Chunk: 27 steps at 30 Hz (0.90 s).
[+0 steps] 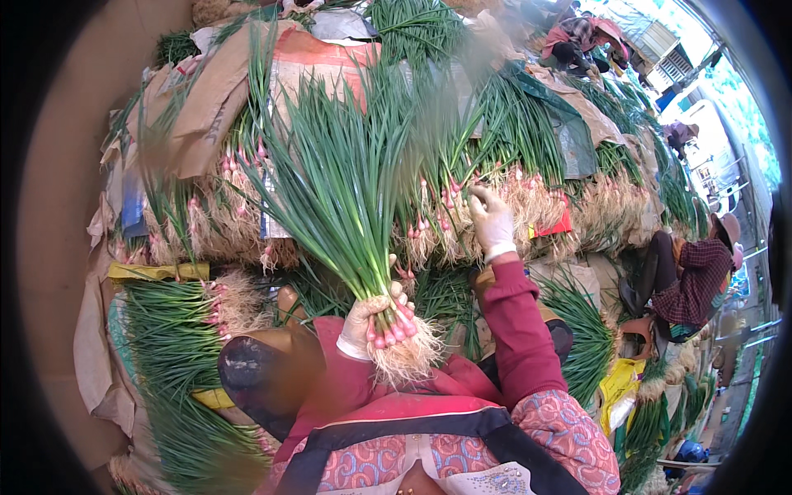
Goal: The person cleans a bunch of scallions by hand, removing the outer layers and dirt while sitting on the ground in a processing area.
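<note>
My left hand [360,328], in a pale glove, is closed around a thick bunch of spring onions [351,206] just above its pink bulbs. The long green leaves fan up and to the left, and the pale roots [404,355] hang toward my lap. Farther out to the right, my right hand [492,221], also gloved, reaches to the row of loose spring onions [450,198]. Its fingers are partly stretched and a little bent at the edge of that row. I make out nothing held in them.
Brown paper sacks [206,99] partly cover the far row. More spring onions [169,326] lie stacked at my left, beside a yellow strip [157,271]. Another heap [582,330] is at my right, near a yellow bag [619,392]. A co-worker [693,276] sits far right; another person [584,43] bends at the back right.
</note>
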### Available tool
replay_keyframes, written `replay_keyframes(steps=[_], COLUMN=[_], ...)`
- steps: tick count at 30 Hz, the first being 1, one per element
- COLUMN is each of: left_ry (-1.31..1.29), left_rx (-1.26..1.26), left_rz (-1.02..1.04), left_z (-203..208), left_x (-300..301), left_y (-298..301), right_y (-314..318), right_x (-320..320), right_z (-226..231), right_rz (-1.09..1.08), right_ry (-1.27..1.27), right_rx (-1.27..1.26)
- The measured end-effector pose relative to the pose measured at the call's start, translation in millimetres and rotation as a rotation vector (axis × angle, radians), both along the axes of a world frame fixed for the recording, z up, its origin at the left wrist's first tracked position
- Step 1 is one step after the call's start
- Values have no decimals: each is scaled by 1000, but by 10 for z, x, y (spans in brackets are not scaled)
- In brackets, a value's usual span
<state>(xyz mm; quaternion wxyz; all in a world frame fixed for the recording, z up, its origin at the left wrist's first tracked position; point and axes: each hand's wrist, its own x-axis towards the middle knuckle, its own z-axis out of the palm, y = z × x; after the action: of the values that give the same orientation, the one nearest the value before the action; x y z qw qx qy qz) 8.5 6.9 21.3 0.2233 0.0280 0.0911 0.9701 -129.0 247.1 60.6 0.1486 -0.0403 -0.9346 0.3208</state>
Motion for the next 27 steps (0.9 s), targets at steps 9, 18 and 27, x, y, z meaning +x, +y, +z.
replay_keyframes(steps=[9,18,27], left_ry=[-24,-50,-18], left_rx=[32,51,25], left_rz=[-44,-38,-48], left_z=[-22,-23,-52], left_x=[-14,12,-2], left_y=[-4,3,-11], right_y=[-354,-789,-310], right_x=[-461,237,142], right_z=[-79,-193,-110], right_rz=[-47,189,-51], right_ry=[-157,-11,-76], right_rx=[10,224,-129])
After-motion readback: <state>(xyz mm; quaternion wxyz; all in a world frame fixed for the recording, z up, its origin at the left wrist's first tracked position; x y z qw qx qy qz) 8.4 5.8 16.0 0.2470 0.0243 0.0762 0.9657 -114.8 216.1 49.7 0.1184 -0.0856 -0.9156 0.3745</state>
